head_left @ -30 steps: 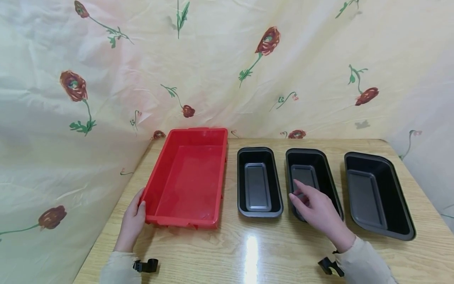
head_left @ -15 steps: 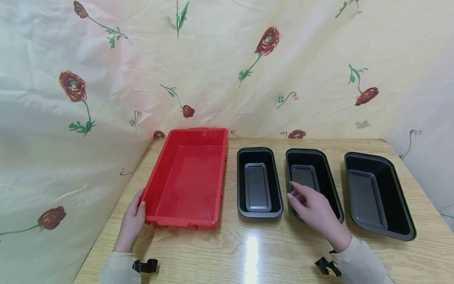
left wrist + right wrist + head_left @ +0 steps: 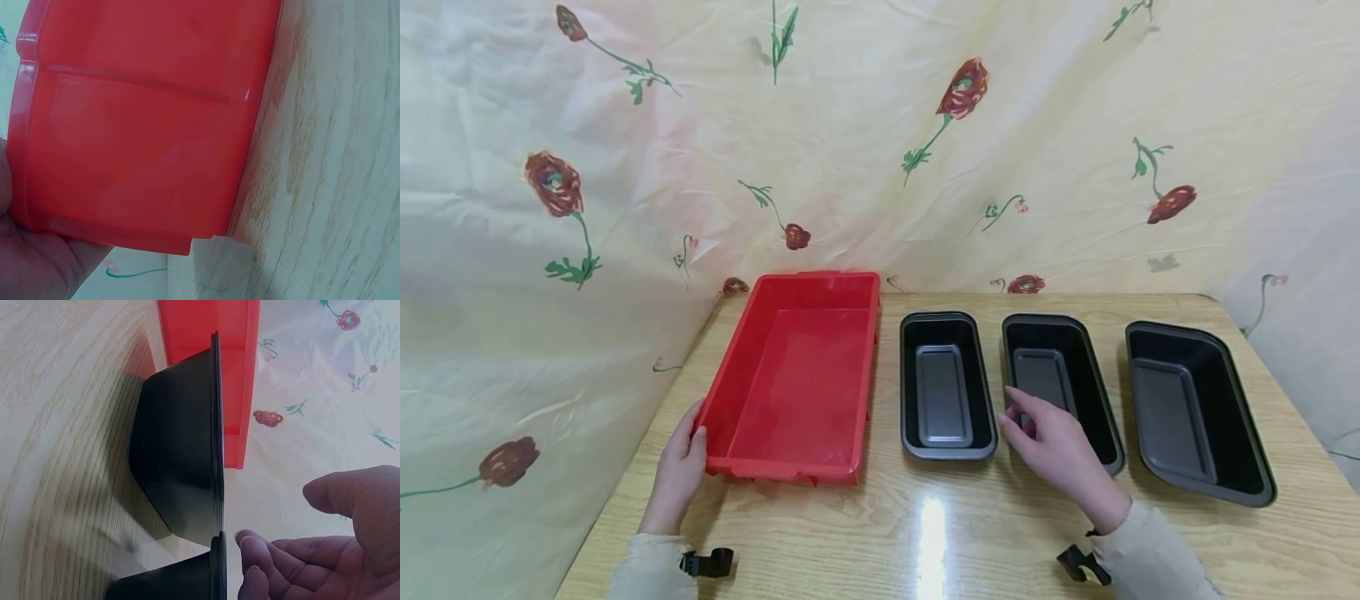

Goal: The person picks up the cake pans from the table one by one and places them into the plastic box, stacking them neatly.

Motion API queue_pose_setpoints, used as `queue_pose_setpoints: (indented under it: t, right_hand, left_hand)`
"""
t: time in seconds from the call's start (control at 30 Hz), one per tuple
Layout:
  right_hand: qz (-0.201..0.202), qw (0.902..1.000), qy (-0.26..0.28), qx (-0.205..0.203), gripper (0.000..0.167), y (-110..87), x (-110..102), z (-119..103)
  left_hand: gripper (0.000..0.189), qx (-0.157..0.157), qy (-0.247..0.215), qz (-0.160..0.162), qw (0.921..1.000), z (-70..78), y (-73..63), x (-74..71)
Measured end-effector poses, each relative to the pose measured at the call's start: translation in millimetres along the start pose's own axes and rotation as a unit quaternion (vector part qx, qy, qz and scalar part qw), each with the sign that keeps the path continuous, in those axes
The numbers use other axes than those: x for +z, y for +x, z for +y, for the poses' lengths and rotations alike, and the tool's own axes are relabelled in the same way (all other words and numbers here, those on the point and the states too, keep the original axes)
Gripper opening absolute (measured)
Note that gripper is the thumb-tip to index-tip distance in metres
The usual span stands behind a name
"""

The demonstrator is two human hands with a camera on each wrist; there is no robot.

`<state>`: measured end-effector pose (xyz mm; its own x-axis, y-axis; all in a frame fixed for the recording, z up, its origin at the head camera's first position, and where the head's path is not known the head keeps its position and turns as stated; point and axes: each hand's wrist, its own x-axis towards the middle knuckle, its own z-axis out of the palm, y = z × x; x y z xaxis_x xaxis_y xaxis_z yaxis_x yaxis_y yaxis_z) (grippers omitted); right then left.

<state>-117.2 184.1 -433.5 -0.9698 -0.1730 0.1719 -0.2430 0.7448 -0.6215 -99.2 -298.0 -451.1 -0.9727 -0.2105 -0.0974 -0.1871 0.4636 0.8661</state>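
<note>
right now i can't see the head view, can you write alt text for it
A person's left hand grips the near left corner of a red tray, while the empty right hand hovers over the middle black pan in a row of three to the tray's right. Tray and pans are on a wooden table before a flower-patterned backdrop.

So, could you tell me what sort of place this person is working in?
Probably a makeshift indoor workspace; which kind of room, I cannot tell. A flower-printed sheet hangs behind the wooden table, on which a red tray stands beside three dark pans.
</note>
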Motion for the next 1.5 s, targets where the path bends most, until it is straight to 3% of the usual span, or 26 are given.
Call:
queue_pose_setpoints:
  t: [1.0, 1.5]
  right_hand:
    - [-0.036, 0.9984, -0.040, 0.014, 0.048, 4.0, 12, -9]
    - [-0.069, 0.9934, -0.075, 0.052, 0.047, 8.0, 18, -12]
  left_hand:
    - [0.052, -0.003, -0.011, 0.004, 0.9999, 0.3, 0.3, -0.1]
    - [0.053, -0.007, -0.006, 0.005, 0.9999, 0.2, -0.3, 0.6]
